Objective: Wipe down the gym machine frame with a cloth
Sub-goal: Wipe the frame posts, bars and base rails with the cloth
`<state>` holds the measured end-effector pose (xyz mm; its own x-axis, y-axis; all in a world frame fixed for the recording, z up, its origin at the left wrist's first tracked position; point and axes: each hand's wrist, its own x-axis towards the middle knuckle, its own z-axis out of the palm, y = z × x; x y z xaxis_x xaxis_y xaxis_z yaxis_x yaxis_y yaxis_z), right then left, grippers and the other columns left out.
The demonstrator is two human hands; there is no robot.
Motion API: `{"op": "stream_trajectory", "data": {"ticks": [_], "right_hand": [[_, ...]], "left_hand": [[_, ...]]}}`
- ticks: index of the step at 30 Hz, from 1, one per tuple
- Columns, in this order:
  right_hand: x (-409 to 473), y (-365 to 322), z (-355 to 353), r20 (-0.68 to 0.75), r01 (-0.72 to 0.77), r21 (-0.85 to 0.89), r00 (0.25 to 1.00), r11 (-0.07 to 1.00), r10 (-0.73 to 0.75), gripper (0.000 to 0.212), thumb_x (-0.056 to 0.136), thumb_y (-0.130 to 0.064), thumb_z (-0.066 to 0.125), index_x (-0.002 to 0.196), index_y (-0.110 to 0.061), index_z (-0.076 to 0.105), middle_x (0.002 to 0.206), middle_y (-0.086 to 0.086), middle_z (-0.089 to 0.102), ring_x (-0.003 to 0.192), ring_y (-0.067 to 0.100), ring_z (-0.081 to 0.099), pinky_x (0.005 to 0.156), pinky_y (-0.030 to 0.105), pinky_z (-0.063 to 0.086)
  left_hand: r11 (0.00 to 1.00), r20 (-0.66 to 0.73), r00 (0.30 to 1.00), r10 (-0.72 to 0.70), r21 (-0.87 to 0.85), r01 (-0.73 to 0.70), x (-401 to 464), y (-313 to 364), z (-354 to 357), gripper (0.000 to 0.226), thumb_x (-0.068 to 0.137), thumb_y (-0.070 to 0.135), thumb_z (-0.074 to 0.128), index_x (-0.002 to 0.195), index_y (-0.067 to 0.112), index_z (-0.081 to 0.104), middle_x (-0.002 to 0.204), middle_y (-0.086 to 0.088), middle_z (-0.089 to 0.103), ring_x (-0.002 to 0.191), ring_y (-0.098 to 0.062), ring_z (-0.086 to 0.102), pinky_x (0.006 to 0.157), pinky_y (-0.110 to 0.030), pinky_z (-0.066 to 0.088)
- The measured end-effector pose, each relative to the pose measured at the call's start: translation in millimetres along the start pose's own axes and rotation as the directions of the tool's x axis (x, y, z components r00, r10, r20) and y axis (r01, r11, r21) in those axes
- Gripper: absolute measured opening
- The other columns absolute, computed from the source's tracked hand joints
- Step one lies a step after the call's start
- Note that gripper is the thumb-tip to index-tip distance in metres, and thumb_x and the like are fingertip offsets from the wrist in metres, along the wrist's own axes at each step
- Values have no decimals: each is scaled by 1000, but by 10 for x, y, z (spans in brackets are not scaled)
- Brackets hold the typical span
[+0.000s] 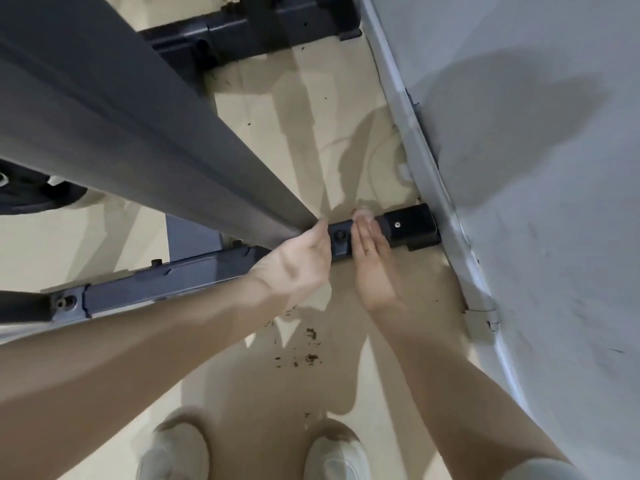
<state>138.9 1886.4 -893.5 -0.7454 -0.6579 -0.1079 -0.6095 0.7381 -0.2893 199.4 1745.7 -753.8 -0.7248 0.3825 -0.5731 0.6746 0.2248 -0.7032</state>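
Note:
The gym machine's grey upright post slants down to a dark base bar that runs along the floor to a black end cap by the wall. My left hand reaches to the foot of the post, palm turned up, fingers fairly straight. My right hand, with a ring on one finger, lies over the base bar just left of the end cap with straight fingers; its fingertips are blurred. No cloth shows in either hand.
A grey wall with a skirting edge closes the right side. Brown crumbs lie scattered on the cream floor. Another dark base section sits at the top, a weight plate at the left, my two white shoes below.

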Motion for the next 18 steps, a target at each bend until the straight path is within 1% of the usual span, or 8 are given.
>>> {"op": "stream_trajectory", "data": {"ticks": [1, 3, 7, 9, 11, 14, 16, 18], "right_hand": [[6, 80, -48, 21, 97, -53, 995, 994, -96, 59, 96, 7, 25, 149, -7, 4, 158, 1, 3, 147, 18, 9, 119, 32, 9], [78, 376, -228, -103, 81, -97, 990, 992, -91, 56, 93, 0, 35, 148, -4, 25, 155, 9, 27, 142, 23, 29, 116, 37, 19], [122, 483, -346, -145, -285, 33, 947, 958, 287, 49, 91, -6, 44, 137, 10, 42, 137, 29, 48, 126, 42, 48, 107, 51, 34], [75, 152, -362, 46, -293, 341, 954, 893, 296, 52, 102, -26, 21, 144, 1, 37, 146, 19, 40, 137, 32, 37, 111, 40, 25], [27, -95, -468, 341, -400, 628, 912, 668, 226, 69, 100, -56, 16, 145, -8, 38, 147, 7, 39, 140, 20, 31, 109, 26, 24], [-86, -207, -1034, 430, -490, 784, 871, 380, 237, 49, 92, -12, 63, 137, -1, 47, 123, 10, 60, 111, 23, 59, 89, 24, 45], [-263, -271, -1650, 413, -464, 874, 865, 144, 284, 30, 93, -2, 57, 123, -2, 57, 96, 5, 65, 78, 14, 61, 64, 22, 48], [-494, -437, -2361, 360, -407, 909, 874, 88, 325, 11, 91, -4, 60, 101, -9, 61, 76, -1, 65, 61, 10, 60, 51, 21, 48]], "left_hand": [[999, 30, 999, 42, -15, -42, 0, 19, -6, 45, 92, 13, 38, 128, -13, 42, 125, -27, 51, 117, -40, 47, 109, -52, 21], [997, 35, 999, 0, -74, 2, -23, 33, -25, 45, 90, 17, 38, 128, -7, 44, 123, -24, 52, 115, -38, 48, 108, -48, 26], [984, 4, 999, -50, -168, 50, -48, 30, -60, 37, 86, 11, 36, 116, -1, 54, 108, -17, 58, 101, -32, 52, 104, -41, 33], [977, 12, 999, -46, -206, 47, -19, 24, -79, 44, 93, 9, 34, 134, -8, 39, 131, -26, 47, 124, -39, 42, 115, -45, 15], [900, 47, 997, -58, -429, 72, -37, -35, -126, 49, 99, 9, 18, 144, -9, 14, 152, -25, 21, 142, -37, 18, 116, -40, -2], [422, -21, 934, -356, -896, 141, -300, -374, -460, 53, 90, 8, 19, 140, 3, 38, 136, -12, 49, 125, -30, 48, 105, -36, 37], [103, 138, 925, -354, -977, 185, -600, -674, -714, 48, 92, 5, 33, 138, 15, 40, 123, -4, 51, 106, -29, 57, 81, -36, 47], [-115, 265, 892, -367, -964, 239, -914, -937, -976, 42, 96, 12, 34, 137, 19, 39, 123, -3, 49, 98, -29, 59, 77, -39, 49]]}}
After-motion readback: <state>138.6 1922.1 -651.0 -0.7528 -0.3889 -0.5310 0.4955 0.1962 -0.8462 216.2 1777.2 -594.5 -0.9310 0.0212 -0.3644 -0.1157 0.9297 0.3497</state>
